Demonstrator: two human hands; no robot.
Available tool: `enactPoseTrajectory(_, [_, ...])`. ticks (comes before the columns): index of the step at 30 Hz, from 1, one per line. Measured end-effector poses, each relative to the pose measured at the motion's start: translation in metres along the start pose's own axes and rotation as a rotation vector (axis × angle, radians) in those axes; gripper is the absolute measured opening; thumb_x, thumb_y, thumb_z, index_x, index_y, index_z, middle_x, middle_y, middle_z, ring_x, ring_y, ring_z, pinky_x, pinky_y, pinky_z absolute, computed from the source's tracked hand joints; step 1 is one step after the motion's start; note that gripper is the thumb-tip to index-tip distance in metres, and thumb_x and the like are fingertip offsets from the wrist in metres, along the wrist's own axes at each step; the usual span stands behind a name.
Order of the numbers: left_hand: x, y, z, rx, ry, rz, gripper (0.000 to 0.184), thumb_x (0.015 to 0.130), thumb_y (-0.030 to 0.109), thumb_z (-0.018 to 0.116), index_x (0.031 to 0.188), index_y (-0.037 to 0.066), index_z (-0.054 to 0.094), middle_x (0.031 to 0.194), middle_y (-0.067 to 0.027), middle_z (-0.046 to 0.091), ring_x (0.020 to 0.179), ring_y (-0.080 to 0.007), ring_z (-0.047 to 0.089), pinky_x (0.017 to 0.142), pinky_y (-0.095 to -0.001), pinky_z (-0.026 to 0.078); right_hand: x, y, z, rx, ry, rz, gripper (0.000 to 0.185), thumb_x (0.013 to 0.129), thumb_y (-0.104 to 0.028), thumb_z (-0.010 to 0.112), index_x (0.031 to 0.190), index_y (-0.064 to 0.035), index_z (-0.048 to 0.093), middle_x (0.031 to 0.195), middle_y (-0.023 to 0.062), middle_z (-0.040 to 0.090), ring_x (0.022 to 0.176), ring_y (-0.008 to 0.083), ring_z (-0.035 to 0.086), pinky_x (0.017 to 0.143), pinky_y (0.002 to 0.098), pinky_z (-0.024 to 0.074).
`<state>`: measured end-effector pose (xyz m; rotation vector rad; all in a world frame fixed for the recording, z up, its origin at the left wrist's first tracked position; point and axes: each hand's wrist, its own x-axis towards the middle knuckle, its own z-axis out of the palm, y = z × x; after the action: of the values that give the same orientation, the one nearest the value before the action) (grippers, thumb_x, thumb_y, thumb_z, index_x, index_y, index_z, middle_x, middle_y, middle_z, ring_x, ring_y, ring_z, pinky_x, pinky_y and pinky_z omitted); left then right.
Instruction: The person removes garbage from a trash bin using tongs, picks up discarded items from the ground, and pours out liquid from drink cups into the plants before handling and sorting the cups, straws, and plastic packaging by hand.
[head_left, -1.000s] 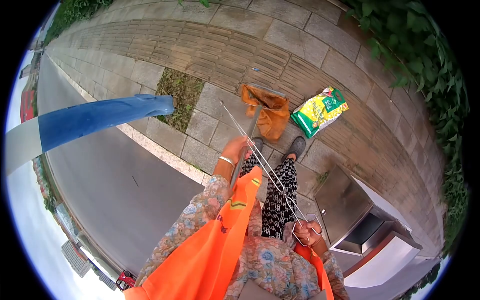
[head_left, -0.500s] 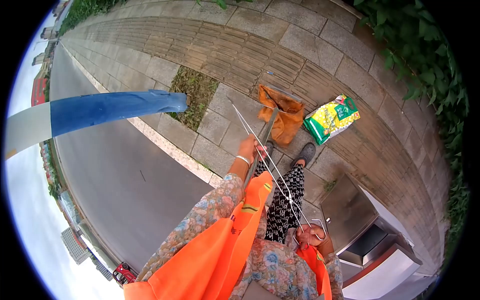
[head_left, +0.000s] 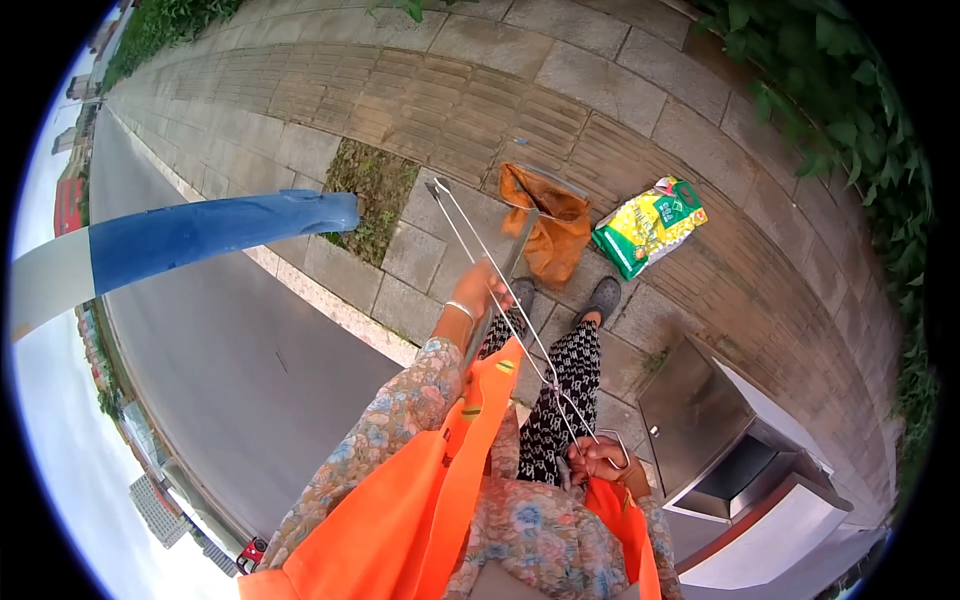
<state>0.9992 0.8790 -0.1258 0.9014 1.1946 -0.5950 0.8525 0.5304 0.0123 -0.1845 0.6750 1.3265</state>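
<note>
My left hand (head_left: 482, 288), with a silver bracelet at the wrist, is closed round the long handle (head_left: 519, 245) of an orange-brown scoop bag (head_left: 549, 228) that rests on the paving. My right hand (head_left: 603, 462) grips the looped handle end of long metal tongs (head_left: 553, 386). The tongs reach up across my left hand, and their tips stand slightly apart to the left of the scoop bag. A yellow and green bag (head_left: 650, 228) lies on the paving right of the scoop bag.
A metal bin (head_left: 700, 420) with an opening stands at the lower right. A blue and white pole (head_left: 220, 230) juts in from the left. Beyond the kerb is the road (head_left: 230, 380). Green bushes (head_left: 840, 110) line the upper right. A soil square (head_left: 372, 195) breaks the paving.
The tips of the tongs have swung up and left and moved apart. The whole view has shifted slightly. Both hands keep their holds.
</note>
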Motion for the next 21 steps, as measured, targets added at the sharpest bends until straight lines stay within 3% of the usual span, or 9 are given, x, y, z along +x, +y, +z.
enactPoseTrajectory(3, [-0.013,0.003,0.016,0.192,-0.088,-0.001,0.061,0.09,0.063,0.039,0.093,0.005,0.058,0.081,-0.0153,0.066,0.054,-0.0208,0.055,0.049,-0.0323,0.043,0.002,-0.026,0.055,-0.2,0.13,-0.104,0.028,0.086,-0.023,0.058,0.099,0.0015,0.058,0.08,0.0036,0.053,0.071,0.0129,0.054,0.063,0.0298,0.0488])
enactPoseTrajectory(4, [-0.022,0.005,0.025,0.202,-0.113,-0.006,0.061,0.09,0.063,0.039,0.093,0.005,0.058,0.081,-0.0153,0.066,0.054,-0.0208,0.055,0.049,-0.0323,0.043,0.013,-0.035,0.058,-0.315,0.168,-0.138,0.025,0.087,-0.022,0.057,0.097,0.001,0.058,0.077,0.0035,0.053,0.068,0.0132,0.055,0.061,0.029,0.0484])
enactPoseTrajectory(7, [-0.045,0.008,0.037,0.353,-0.17,-0.001,0.08,0.087,0.068,0.039,0.131,0.002,0.049,0.1,-0.0136,0.067,0.057,-0.0122,0.051,0.05,-0.0255,0.042,0.061,-0.061,0.051,-0.821,0.361,-0.151,0.024,0.088,-0.023,0.057,0.088,0.0003,0.057,0.066,0.0063,0.056,0.058,0.014,0.058,0.054,0.0281,0.0489])
enactPoseTrajectory(10, [-0.048,0.0,0.041,0.445,-0.206,0.009,0.078,0.086,0.068,0.042,0.126,0.002,0.051,0.1,-0.0135,0.067,0.057,-0.0111,0.05,0.05,-0.0234,0.042,0.108,-0.067,0.046,-1.266,0.543,-0.301,0.024,0.088,-0.023,0.056,0.087,0.001,0.055,0.055,0.0066,0.055,0.043,0.0179,0.055,0.044,0.0323,0.045])
enactPoseTrajectory(12, [-0.05,-0.002,0.051,0.447,-0.172,-0.005,0.06,0.083,0.053,0.06,0.112,0.001,0.056,0.088,-0.0129,0.068,0.053,-0.0112,0.051,0.045,-0.0224,0.041,0.133,-0.057,0.041,-1.416,0.531,-0.42,0.03,0.086,-0.027,0.061,0.091,0.0019,0.057,0.064,0.013,0.058,0.053,0.0231,0.06,0.053,0.035,0.0499])
enactPoseTrajectory(14, [-0.035,-0.018,0.044,0.428,-0.099,0.047,0.031,0.08,0.025,0.072,0.095,0.002,0.059,0.066,-0.0095,0.065,0.046,-0.0138,0.054,0.038,-0.0252,0.041,0.159,-0.035,0.016,-1.648,0.472,-0.849,0.034,0.084,-0.03,0.065,0.097,0.0015,0.058,0.076,0.0178,0.061,0.067,0.026,0.064,0.06,0.037,0.0511])
enactPoseTrajectory(16, [-0.021,-0.031,0.028,0.401,-0.005,0.079,0.009,0.083,0.009,0.064,0.083,0.006,0.055,0.057,-0.0062,0.058,0.044,-0.0159,0.055,0.036,-0.0288,0.042,0.148,-0.058,0.02,-1.653,0.273,-0.655,0.035,0.083,-0.03,0.067,0.099,-0.0001,0.06,0.086,0.0174,0.061,0.077,0.0238,0.064,0.065,0.0361,0.0514])
enactPoseTrajectory(17, [-0.025,-0.028,0.027,0.385,-0.022,0.092,0.006,0.085,0.007,0.061,0.083,0.006,0.055,0.055,-0.0047,0.055,0.045,-0.0166,0.056,0.038,-0.0295,0.045,0.143,-0.075,0.013,-1.349,0.179,-0.364,0.034,0.082,-0.029,0.069,0.098,0.0001,0.06,0.083,0.0141,0.063,0.074,0.0213,0.064,0.064,0.0325,0.0511])
enactPoseTrajectory(21, [-0.026,-0.028,0.016,0.447,0.049,0.151,0.002,0.087,0.004,0.049,0.087,0.005,0.051,0.052,-0.0049,0.047,0.052,-0.0205,0.058,0.044,-0.0313,0.047,0.114,-0.162,-0.07,-1.172,0.581,-0.617,0.026,0.081,-0.021,0.07,0.095,0.0002,0.063,0.08,0.0107,0.066,0.069,0.0173,0.065,0.062,0.0289,0.0512])
